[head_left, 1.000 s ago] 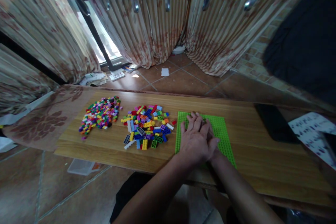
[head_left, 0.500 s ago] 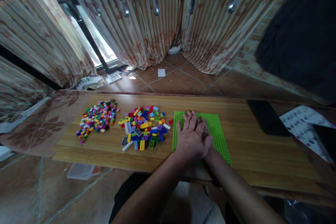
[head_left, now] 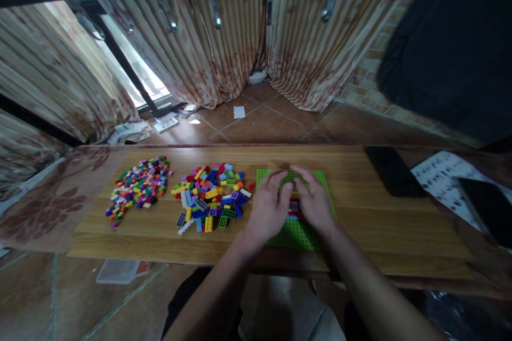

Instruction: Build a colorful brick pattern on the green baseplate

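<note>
A green baseplate [head_left: 298, 234] lies on the wooden table [head_left: 380, 224] in front of me. My left hand [head_left: 269, 208] and my right hand [head_left: 316, 203] rest side by side on it, palms down, fingers stretched forward. Between the two hands a few small bricks [head_left: 295, 209], red and dark, show on the plate. Left of the plate lies a pile of larger mixed-colour bricks [head_left: 210, 197]. Further left is a pile of smaller coloured bricks [head_left: 138, 189].
A black phone [head_left: 394, 170] lies at the table's right, with a printed sheet [head_left: 444, 181] and another dark flat object [head_left: 486, 208] beyond it. Patterned cloth [head_left: 44, 208] covers the left end. Curtains hang behind; papers litter the tiled floor.
My hands lay stacked, left over right, on the plate; now they have parted and lie side by side, uncovering small bricks between them. The camera has tilted slightly.
</note>
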{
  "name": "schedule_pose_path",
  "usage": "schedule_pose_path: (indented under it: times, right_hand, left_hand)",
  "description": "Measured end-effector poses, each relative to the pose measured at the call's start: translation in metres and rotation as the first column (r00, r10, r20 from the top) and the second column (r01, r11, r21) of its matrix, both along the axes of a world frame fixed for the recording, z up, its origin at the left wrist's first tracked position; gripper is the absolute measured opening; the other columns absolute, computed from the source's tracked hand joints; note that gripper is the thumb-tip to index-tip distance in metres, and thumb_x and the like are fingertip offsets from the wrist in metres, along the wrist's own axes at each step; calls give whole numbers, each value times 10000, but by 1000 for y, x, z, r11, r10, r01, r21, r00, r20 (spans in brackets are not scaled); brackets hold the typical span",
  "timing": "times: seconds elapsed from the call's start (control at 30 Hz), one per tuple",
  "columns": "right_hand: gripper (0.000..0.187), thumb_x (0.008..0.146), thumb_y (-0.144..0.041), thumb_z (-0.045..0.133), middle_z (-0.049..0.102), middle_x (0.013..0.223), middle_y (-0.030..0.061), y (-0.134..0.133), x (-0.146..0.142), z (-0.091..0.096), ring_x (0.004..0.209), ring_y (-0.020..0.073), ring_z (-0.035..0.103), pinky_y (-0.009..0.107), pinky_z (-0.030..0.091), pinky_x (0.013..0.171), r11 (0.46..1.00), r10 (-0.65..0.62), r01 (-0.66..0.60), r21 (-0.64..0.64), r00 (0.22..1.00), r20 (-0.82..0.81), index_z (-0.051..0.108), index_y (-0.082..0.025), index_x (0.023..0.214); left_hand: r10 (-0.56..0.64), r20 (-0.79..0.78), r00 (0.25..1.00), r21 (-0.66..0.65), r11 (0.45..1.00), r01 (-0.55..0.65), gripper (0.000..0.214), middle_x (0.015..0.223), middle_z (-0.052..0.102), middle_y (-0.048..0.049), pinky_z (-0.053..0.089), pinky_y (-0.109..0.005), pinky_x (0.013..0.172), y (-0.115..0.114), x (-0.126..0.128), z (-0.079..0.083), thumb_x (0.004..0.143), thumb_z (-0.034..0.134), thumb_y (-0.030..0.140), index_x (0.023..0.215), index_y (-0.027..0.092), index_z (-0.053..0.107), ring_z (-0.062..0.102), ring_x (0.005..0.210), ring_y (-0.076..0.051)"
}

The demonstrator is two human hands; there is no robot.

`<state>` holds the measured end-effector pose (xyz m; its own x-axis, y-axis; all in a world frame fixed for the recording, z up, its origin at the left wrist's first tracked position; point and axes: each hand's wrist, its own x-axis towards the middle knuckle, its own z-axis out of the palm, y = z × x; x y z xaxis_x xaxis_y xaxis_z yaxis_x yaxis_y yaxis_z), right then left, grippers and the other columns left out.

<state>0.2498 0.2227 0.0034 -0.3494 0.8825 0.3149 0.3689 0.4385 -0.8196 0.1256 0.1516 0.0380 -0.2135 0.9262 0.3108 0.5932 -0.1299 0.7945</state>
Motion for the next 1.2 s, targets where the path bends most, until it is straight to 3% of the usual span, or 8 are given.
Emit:
schedule_pose_path:
  times: [0.13, 0.27, 0.47, 0.83, 0.93, 1.03, 1.13, 1.2]
  right_hand:
    - [346, 901, -423, 499, 717, 1128, 114, 6, 15, 13, 1073, 257, 655, 477, 479, 989, 963, -214, 163, -216, 947, -239, 684, -191, 1080]
    - [301, 834, -426, 583, 746, 1003, 100, 1, 17, 11, 953, 246, 688, 457, 518, 916, 916, -283, 157, -370, 906, -316, 705, -181, 959]
    - [243, 845, -342, 563, 744, 1019, 87, -9, 9, 10, 969, 227, 681, 418, 505, 933, 964, -162, 116, -240, 970, -182, 713, -192, 964]
    - [232, 858, -303, 531, 743, 995, 83, -4, 15, 12, 928, 219, 683, 409, 522, 896, 970, -166, 141, -197, 979, -118, 707, -192, 962]
    - [236, 854, -306, 553, 728, 1002, 78, -3, 21, 15, 927, 213, 674, 407, 526, 884, 979, -84, 68, -190, 993, -79, 694, -197, 1009]
    - [389, 780, -301, 677, 671, 1175, 79, -7, 25, 21, 1095, 237, 614, 435, 481, 970, 984, 135, -125, -123, 988, 78, 646, -221, 1159]
    - [639, 678, -246, 780, 601, 1307, 94, -15, 26, 24, 1244, 285, 513, 491, 396, 1060, 953, 297, -300, -34, 912, 285, 571, -225, 1281]
    - [669, 676, -196, 776, 594, 1313, 104, -19, 26, 24, 1248, 298, 501, 515, 377, 1066, 933, 333, -361, 1, 862, 381, 547, -216, 1304]
  left_hand:
    - [81, -36, 996, -140, 986, -86, 261, 1144, 692, -130, 481, -436, 998, 2, -15, -3, 899, 527, 199, 1129, 157, 645, 627, 1107, -262]
    - [-30, -202, 979, -203, 979, -12, 309, 1139, 691, -112, 469, -450, 984, 0, -9, -5, 829, 635, 228, 1131, 165, 650, 610, 1099, -278]
    - [-141, -394, 908, -255, 966, 40, 361, 1205, 672, -70, 415, -465, 987, -1, 7, -7, 772, 659, 192, 1133, 200, 641, 572, 1116, -281]
    - [-123, -338, 933, -276, 961, 27, 270, 1170, 699, -58, 425, -494, 991, 4, 3, -7, 824, 580, 143, 1052, 212, 706, 598, 1090, -283]
    - [-89, -235, 968, -253, 967, 27, 353, 1126, 712, -97, 474, -417, 987, 6, -4, -8, 858, 463, 60, 1105, 163, 692, 642, 1058, -240]
    - [-3, -154, 988, -225, 974, -32, 386, 1129, 710, -126, 510, -372, 967, 7, -13, -8, 870, 416, 47, 1158, 127, 661, 668, 1044, -226]
    - [82, -128, 988, -202, 973, -107, 366, 1131, 713, -132, 508, -395, 987, 7, -21, -8, 868, 433, 62, 1159, 120, 649, 670, 1065, -241]
    - [119, -115, 986, -194, 971, -140, 345, 1119, 719, -136, 514, -410, 981, 7, -24, -7, 866, 450, 75, 1141, 120, 653, 678, 1049, -249]
